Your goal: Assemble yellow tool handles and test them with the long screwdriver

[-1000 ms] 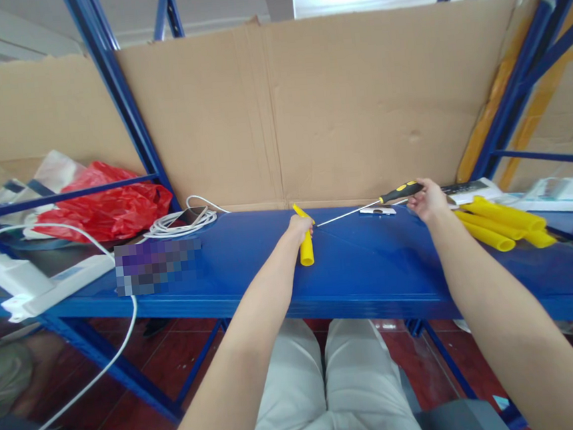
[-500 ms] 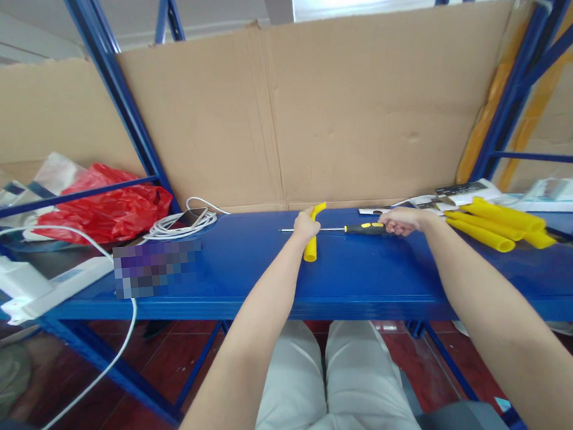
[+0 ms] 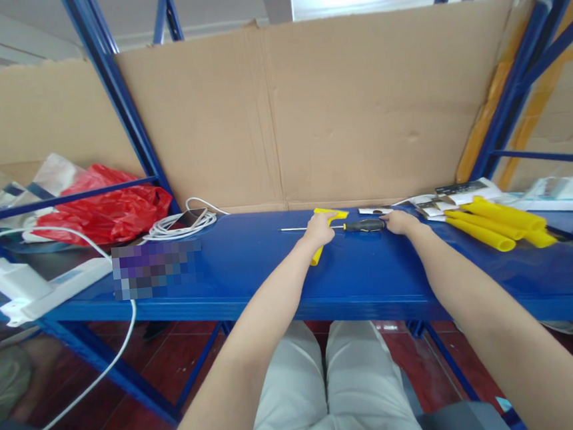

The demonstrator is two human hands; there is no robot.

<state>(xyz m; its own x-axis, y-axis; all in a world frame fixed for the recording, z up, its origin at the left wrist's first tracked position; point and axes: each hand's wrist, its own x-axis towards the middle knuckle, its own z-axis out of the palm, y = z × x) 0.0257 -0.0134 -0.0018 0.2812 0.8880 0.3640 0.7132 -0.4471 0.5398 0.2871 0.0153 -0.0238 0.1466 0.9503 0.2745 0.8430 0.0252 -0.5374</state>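
My left hand [image 3: 320,229] is closed around a yellow tubular piece [image 3: 316,256]. Its wider, flat upper end [image 3: 334,214] shows beyond my fingers. A screwdriver [image 3: 362,226] with a black and yellow handle lies crosswise, its thin metal shaft passing at my left hand and its tip showing to the left. Whether the shaft runs through the yellow piece or behind it is hidden by the hand. My right hand [image 3: 401,222] is closed at the butt end of the screwdriver handle, fingertips on it and the other fingers curled under.
Several yellow tubes [image 3: 498,223] lie on the blue shelf [image 3: 241,266] to the right, beside papers and small boxes [image 3: 465,192]. At left are a coiled white cable [image 3: 180,225], a red plastic bag [image 3: 109,204] and a power strip [image 3: 69,284]. Cardboard [image 3: 357,102] stands behind.
The yellow piece has turned in my left hand, so its flat end now points right; that hand shifted slightly right. The screwdriver handle has rolled, hiding its yellow marks.
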